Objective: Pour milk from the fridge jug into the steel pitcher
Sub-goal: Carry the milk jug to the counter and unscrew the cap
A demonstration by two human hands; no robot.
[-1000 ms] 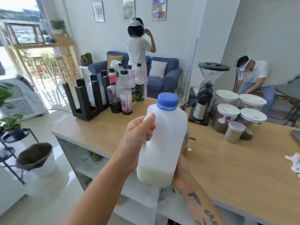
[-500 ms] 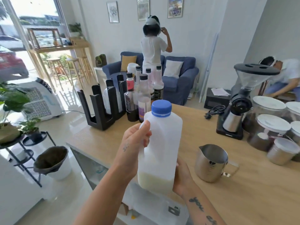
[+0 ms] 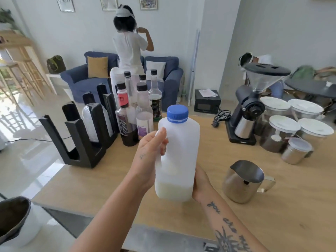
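The steel pitcher (image 3: 241,182), hidden behind the milk jug (image 3: 177,157) a second ago, is now standing clear at right of centre on the wooden counter (image 3: 272,224). The left hand (image 3: 149,160) is gripping the upright jug mid-frame. The right hand (image 3: 201,184) is bracing its base, fingers hidden, so I cannot tell its grip. The blue cap (image 3: 177,113) is still sealing it, so uncapping likely comes first.

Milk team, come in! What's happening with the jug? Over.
Left hand grips milk jug up high, right hand holds its base. Blue cap on, jug upright, low on milk. Steel pitcher on counter to the right, nothing between.
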